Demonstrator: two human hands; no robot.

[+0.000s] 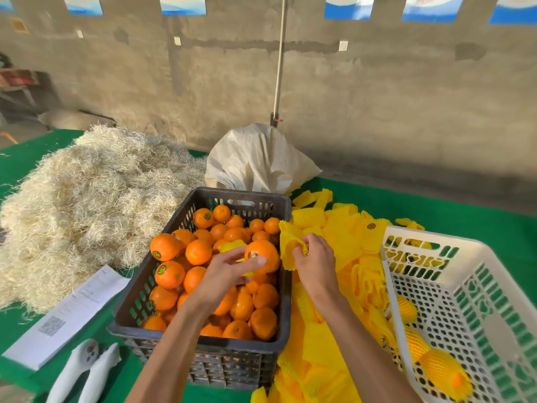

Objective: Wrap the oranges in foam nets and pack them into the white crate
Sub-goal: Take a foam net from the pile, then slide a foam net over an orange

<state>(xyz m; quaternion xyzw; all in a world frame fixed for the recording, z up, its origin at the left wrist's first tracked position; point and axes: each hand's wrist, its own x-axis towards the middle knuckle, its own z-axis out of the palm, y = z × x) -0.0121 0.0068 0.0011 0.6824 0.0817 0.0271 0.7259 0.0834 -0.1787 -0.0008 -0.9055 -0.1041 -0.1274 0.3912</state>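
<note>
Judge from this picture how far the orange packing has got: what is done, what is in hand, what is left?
Done: three oranges wrapped in yellow foam nets lie in the white perforated plastic crate. In hand: the left hand holds a bare orange, and the right hand grips an open yellow foam net beside it. Left: the dark plastic crate is full of unwrapped oranges, so the job has barely begun.

Oranges (203, 274) in crate (200, 341) left of nets (343, 242)

The white crate (436, 242) runs off the right and bottom edges; print on the paper sheet (69, 312) — too small to read (likewise the orange stickers).
</note>
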